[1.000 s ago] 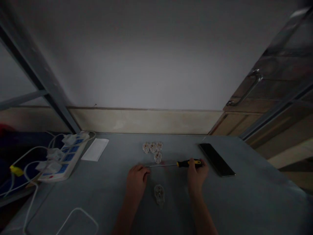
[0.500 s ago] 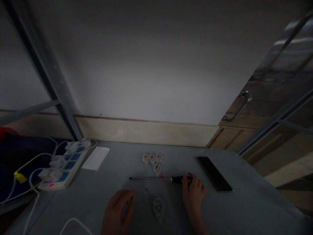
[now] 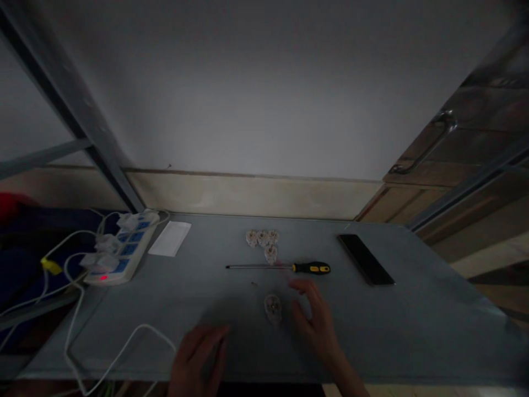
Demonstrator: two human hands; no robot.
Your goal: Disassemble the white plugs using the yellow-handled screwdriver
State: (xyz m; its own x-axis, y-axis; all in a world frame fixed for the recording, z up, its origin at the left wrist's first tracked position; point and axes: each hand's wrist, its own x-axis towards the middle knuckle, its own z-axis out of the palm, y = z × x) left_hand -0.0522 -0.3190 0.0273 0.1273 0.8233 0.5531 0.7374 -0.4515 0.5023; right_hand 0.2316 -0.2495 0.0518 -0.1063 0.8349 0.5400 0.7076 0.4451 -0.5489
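Observation:
A clear plastic plug part (image 3: 273,309) with metal bits inside lies on the grey table between my hands. My right hand (image 3: 316,320) is just right of it, fingers apart and holding nothing. To its left, my left hand (image 3: 200,355) has thumb and fingers brought together; anything between them is too dark to make out. A tiny screw-like piece (image 3: 254,284) lies above and left of the plug part. Farther back rests a screwdriver (image 3: 312,268) with a black and yellow handle, its tip pointing left. Several similar plug parts (image 3: 262,238) sit grouped behind its shaft.
On the right lies a black phone (image 3: 366,260). A white card (image 3: 169,239) is at the back left, beside a power strip (image 3: 126,256) with plugs and white cables (image 3: 142,326). The wall (image 3: 256,196) borders the table's far edge.
My right hand has let go of the screwdriver handle and come nearer the plug part. The screwdriver stays on the table. The view has tilted down; my left hand keeps its pinched shape.

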